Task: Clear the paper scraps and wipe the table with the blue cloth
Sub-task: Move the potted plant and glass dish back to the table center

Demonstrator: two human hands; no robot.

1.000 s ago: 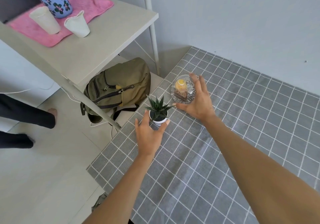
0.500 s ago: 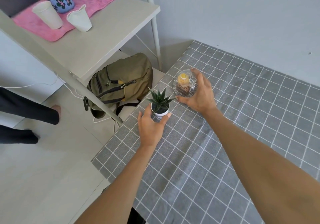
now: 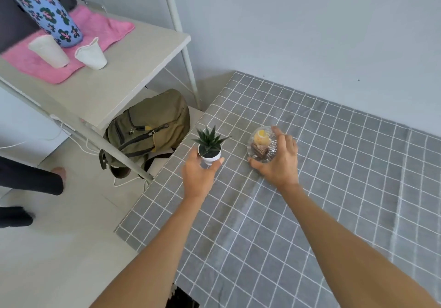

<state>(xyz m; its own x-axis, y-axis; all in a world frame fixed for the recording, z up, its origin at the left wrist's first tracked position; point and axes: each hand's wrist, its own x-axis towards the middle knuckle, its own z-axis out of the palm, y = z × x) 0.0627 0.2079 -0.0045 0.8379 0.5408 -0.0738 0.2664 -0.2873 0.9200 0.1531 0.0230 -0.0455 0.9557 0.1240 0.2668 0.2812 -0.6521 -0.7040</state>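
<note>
A table under a grey cloth with a white grid (image 3: 322, 212) fills the view; no blue cloth or paper scraps show on it. Near its left edge, the right hand (image 3: 278, 162) grasps a clear glass dish of sweets (image 3: 262, 146), and the left hand (image 3: 198, 174) cups a small white-potted succulent (image 3: 209, 146) beside the dish

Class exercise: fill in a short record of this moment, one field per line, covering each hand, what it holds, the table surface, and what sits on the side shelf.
left hand: left hand cupped around the white pot of the small succulent
right hand: right hand gripping the clear glass bowl with food inside
surface: grey checked tablecloth
shelf: pink cloth, floral bottle, two white cups
under shelf: olive backpack
blue cloth: not in view
paper scraps: none in view
</note>
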